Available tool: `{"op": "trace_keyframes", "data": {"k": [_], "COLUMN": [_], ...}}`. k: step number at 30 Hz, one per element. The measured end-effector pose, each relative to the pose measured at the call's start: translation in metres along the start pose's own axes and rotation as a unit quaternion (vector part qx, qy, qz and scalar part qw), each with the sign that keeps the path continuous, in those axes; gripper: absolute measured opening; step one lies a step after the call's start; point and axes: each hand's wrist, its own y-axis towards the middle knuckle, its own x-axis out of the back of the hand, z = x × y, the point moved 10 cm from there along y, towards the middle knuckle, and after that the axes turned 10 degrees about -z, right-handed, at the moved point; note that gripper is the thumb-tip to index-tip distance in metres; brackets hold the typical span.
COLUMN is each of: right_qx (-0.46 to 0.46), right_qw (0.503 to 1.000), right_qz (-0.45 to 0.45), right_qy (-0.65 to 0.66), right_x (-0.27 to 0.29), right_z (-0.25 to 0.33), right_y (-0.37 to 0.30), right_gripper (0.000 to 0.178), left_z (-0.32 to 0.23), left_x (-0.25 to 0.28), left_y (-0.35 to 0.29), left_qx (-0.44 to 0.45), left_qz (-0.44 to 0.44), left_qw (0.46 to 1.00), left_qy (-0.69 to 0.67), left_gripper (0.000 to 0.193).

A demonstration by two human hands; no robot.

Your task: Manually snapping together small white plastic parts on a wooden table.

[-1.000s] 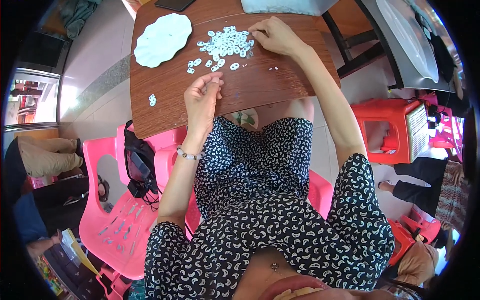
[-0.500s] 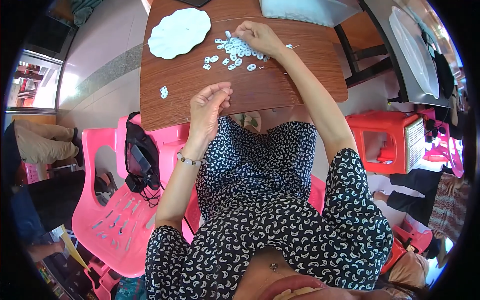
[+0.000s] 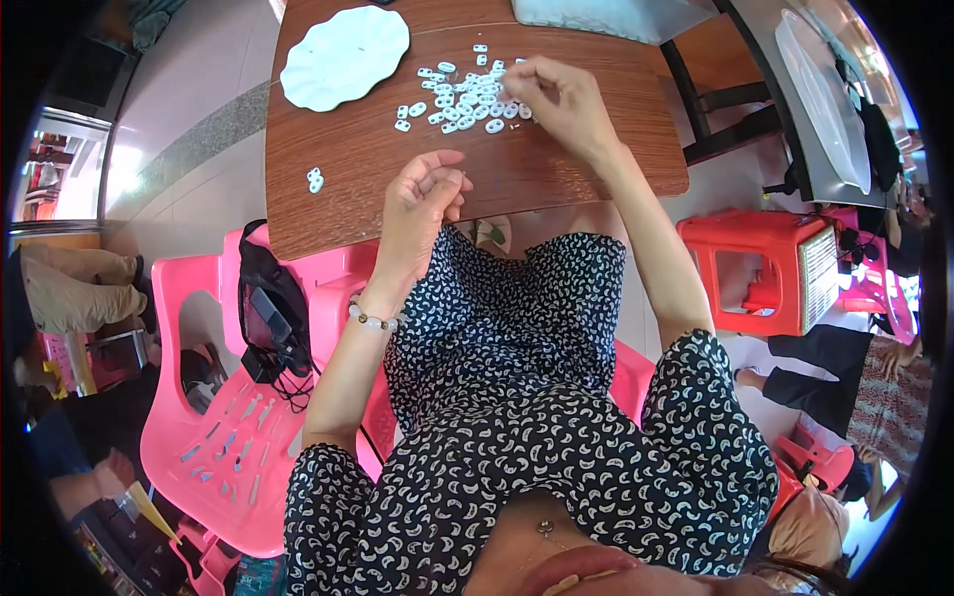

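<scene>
My right hand (image 3: 564,107) is over the right side of a spread pile of small white two-hole pieces (image 3: 465,107) on the brown wooden table (image 3: 373,169). Its thumb and fingertips are drawn together, and whether a piece is between them is too small to tell. Nearer the table's front edge, my left hand (image 3: 422,204) is raised with thumb and index pinched; anything held there is too tiny to name. Two or so white pieces (image 3: 315,180) lie apart at the left. A white wavy-edged plate (image 3: 345,60) rests beyond them.
A translucent plastic bin (image 3: 606,22) stands at the table's far edge. On my left is a pink chair (image 3: 214,437) with a black bag (image 3: 276,308) and cables. A red stool (image 3: 755,273) stands to the right. Other people are at both sides.
My right hand has moved right and a little nearer, away from the pile's far side, uncovering pieces there. The left hand keeps its pinch almost in place. The whole view has shifted slightly.
</scene>
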Motion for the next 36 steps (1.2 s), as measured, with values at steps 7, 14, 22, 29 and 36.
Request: {"op": "trace_keyframes", "data": {"k": [7,14,22,29,36], "right_qx": [-0.121,-0.191,-0.044,0.023,0.123], "right_qw": [0.988,0.979,0.998,0.996,0.985], "right_qz": [0.090,0.043,-0.013,-0.050,-0.034], "right_qy": [0.015,0.062,-0.052,-0.076,-0.115], "right_x": [-0.003,0.007,0.024,0.037,0.042], "right_z": [0.038,0.034,0.057,0.067,0.092], "right_y": [-0.103,-0.144,-0.144,-0.145,-0.141], "right_gripper": [0.013,0.014,0.010,0.010,0.011], "left_z": [0.002,0.012,0.036,0.043,0.053], "left_x": [-0.033,-0.057,-0.060,-0.064,-0.060], "left_y": [-0.020,-0.042,-0.050,-0.058,-0.057], "left_qx": [0.035,0.063,0.131,0.167,0.220], "left_qz": [0.065,0.125,0.113,0.114,0.104], "left_qw": [0.995,0.987,0.985,0.979,0.970], "left_qy": [0.064,0.076,0.014,-0.017,-0.018], "left_gripper": [0.030,0.028,0.028,0.022,0.020]}}
